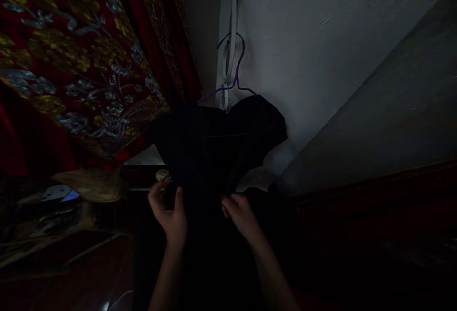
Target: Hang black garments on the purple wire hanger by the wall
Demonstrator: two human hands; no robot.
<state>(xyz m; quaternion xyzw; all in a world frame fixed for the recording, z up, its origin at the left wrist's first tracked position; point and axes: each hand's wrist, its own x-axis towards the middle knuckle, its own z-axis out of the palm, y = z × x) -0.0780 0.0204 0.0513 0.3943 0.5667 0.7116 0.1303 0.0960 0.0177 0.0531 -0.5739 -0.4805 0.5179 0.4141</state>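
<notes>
A very dark garment (185, 140), black or deep navy, hangs with its front parted from a thin purple wire hanger (237, 71). My right hand (238, 210) is closed in a pinch on the garment's front edge, right of its middle. At the garment's left side is my left hand (169, 213), thumb and fingers apart, with dark cloth showing between them. Whether its fingertips touch the cloth is hard to see. Most folds and the lower part of the garment are lost in the dark.
The hanger hooks onto white straps (233, 16) along the wall (321, 54). A red cloth with gold and silver embroidery (89, 54) hangs at left. Below it, a low shelf or table (85, 220) holds cluttered items. A pale dotted object (163, 175) sits behind my left hand.
</notes>
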